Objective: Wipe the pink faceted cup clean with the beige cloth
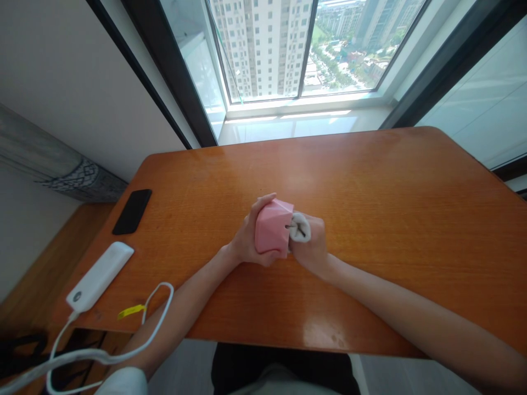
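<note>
- Head view: the left hand (246,240) cupped a faceted pink object (272,227), fingers curled around it. The right hand (309,247) closed on a white rounded piece (300,227) touching the object's right side, a thin dark rod (297,228) showing in it.
- Both lay mid-table, their long axis roughly left-right, well inside the edges of an orange wooden table (370,181); a black phone (132,212) and white power bank (99,276) sat well left.

The faceted object (272,228) is pastel pink; the rounded piece (300,227) is white with a dark streak; the tabletop (370,181) is orange with fine wood grain; the phone (132,212) is black; the power bank (99,276) and cable (162,291) are white; the tag (130,311) is yellow.
</note>
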The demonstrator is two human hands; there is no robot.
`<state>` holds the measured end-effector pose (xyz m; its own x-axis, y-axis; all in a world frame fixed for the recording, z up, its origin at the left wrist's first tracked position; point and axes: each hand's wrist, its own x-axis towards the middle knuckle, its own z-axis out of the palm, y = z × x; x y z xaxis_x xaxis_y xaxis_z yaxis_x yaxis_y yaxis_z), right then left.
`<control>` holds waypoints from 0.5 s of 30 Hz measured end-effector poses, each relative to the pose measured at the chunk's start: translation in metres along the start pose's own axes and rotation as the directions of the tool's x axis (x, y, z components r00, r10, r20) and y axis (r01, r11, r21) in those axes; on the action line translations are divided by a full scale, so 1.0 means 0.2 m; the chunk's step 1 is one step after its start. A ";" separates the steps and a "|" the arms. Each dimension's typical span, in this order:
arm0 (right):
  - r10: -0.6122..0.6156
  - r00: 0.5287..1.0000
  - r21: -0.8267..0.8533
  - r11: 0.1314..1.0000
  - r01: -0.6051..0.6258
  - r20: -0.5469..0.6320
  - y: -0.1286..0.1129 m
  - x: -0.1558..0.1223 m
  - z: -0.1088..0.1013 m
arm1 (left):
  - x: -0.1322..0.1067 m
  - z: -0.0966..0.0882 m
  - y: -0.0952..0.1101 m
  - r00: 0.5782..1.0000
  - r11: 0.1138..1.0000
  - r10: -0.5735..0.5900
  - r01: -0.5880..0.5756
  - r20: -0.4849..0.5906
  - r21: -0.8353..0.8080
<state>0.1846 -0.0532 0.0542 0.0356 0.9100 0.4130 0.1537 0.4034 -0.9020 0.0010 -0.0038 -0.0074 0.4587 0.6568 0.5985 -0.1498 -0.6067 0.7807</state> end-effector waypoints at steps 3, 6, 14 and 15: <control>-0.182 0.983 -0.116 0.976 0.182 0.016 0.01 -0.01 -0.01 | -0.01 0.00 0.01 0.996 0.993 -0.039 0.047 0.074 -0.112; -0.088 0.996 -0.042 0.995 0.089 0.022 -0.01 0.01 0.00 | 0.00 0.00 0.00 1.000 1.000 0.011 -0.011 0.001 -0.005; -0.171 0.985 -0.099 0.980 0.172 0.011 0.02 -0.01 -0.01 | 0.04 0.00 0.05 0.998 0.998 0.055 -0.055 0.028 0.009; -0.233 0.972 -0.132 0.963 0.236 0.034 0.02 -0.02 -0.02 | 0.03 0.01 0.06 0.998 0.997 -0.009 0.014 0.059 -0.074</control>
<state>0.1884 -0.0545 0.0494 -0.0352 0.7935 0.6076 0.2866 0.5904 -0.7545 0.0031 -0.0072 0.0053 0.5112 0.6349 0.5794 -0.2080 -0.5627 0.8001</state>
